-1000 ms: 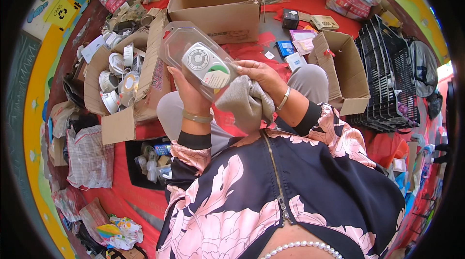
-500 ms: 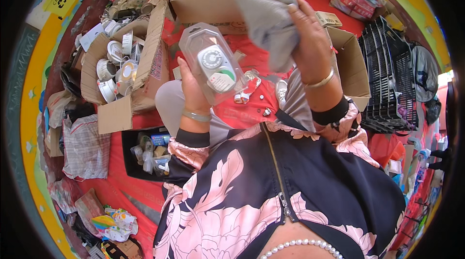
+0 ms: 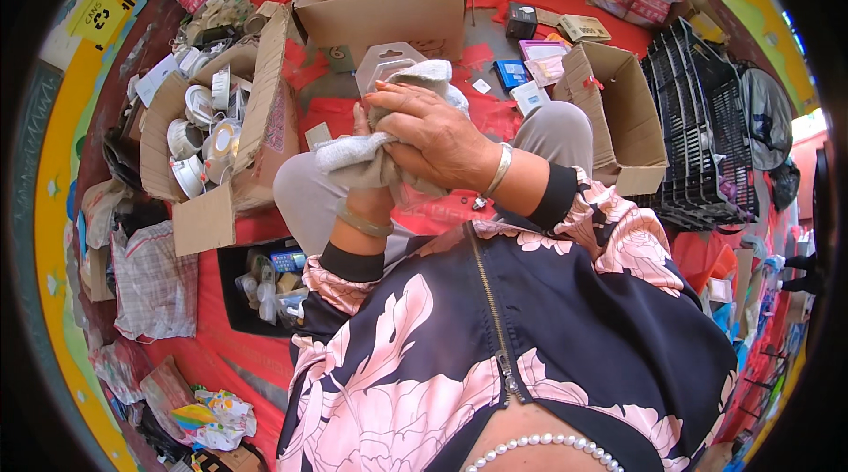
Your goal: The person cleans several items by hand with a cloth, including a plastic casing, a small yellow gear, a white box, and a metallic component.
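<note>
A clear plastic blister pack [image 3: 386,55] is in my left hand [image 3: 361,121], mostly covered, with its hang-hole end showing beyond the cloth. My right hand [image 3: 437,132] presses a grey cloth [image 3: 353,154] over the pack, its fingers bent across it. One end of the cloth hangs on the left side, and another part bunches up beyond my fingertips. The white dial device inside the pack is hidden now. Both hands meet above my lap, between my bent knees.
White round fittings fill a cardboard box [image 3: 287,92] on the left. Beyond my hands stands a large open carton [image 3: 380,22]; a smaller one [image 3: 609,110] is by my right knee, near a black plastic crate [image 3: 698,119]. Small boxes [image 3: 530,92] lie on the red floor covering.
My right hand has brought the cloth down and left onto the blister pack. The dial device, visible before, is now covered. The view has shifted slightly.
</note>
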`<state>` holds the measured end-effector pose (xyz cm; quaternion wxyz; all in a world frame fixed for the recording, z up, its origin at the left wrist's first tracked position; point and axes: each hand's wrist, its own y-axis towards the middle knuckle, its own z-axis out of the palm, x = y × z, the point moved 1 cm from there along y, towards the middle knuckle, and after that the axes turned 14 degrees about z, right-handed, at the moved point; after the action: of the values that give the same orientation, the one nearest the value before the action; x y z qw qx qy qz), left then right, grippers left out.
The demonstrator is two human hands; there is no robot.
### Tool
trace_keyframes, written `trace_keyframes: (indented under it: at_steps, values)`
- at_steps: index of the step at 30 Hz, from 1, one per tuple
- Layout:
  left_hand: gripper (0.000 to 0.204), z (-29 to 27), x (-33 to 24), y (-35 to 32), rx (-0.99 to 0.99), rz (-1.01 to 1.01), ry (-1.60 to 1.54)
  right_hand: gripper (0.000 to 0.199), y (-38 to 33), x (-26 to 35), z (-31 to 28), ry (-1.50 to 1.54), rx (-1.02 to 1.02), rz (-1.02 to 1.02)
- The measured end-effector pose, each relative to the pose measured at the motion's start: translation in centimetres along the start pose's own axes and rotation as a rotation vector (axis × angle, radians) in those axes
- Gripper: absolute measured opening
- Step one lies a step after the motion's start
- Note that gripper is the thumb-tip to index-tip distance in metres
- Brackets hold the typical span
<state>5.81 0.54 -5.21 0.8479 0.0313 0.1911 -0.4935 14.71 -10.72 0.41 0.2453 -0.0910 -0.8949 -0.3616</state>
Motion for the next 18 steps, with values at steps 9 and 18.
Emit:
trace_keyframes:
  at_steps: [9,18]
  values:
    - [0.053,2.2,2.7,-1.6,0.329,0.096,0.468,0.015,2.8,-5.9,-2.3,-0.068,-0.274,0.16]
    - [0.043,2.0,0.4,-1.6,0.407,-0.117,0.538,0.031,3.9,-9.4,-7.3,0.815,-0.19,0.743]
